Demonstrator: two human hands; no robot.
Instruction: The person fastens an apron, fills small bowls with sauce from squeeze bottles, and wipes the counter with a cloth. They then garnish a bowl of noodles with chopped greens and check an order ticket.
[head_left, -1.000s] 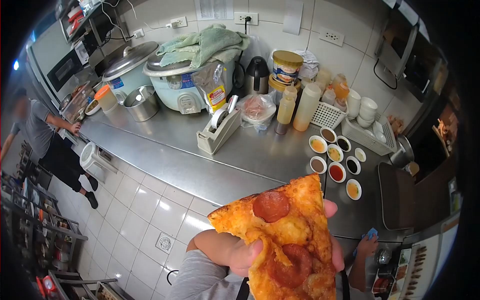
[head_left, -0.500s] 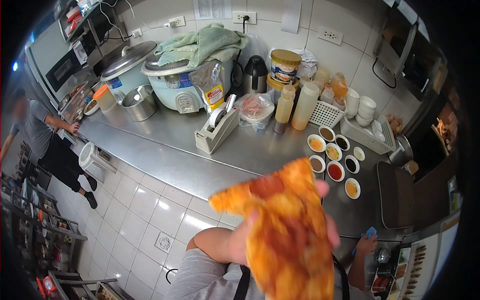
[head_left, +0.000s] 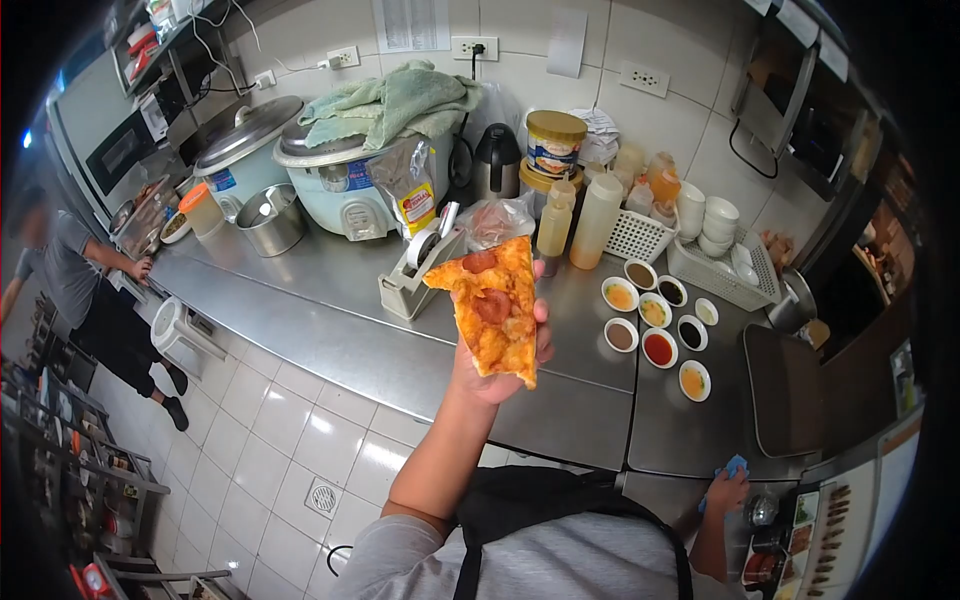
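Observation:
My left hand (head_left: 487, 388) is raised in front of me over the counter's edge, closed around a pizza slice (head_left: 497, 318). The slice has browned cheese and pepperoni rounds, and it hides most of the palm. Fingertips show along its right side. Low on the right, my right hand (head_left: 728, 492) grips a blue cloth (head_left: 736, 467) at the steel counter (head_left: 560, 400). Several small white sauce cups (head_left: 659, 349) stand on the counter to the right of the slice, holding red, brown, dark and yellowish liquids. Behind the slice is a tape dispenser (head_left: 412, 278).
Rice cookers (head_left: 350, 185), a steel pot (head_left: 272, 222), squeeze bottles (head_left: 597, 222) and a basket of white bowls (head_left: 725, 265) line the wall. A dark tray (head_left: 790, 390) is at right. A person (head_left: 75, 265) stands at far left by a white stool (head_left: 185, 330).
My left hand has carried the pizza slice away from my face, up and out over the counter's edge. My right hand still holds the blue cloth in about the same place.

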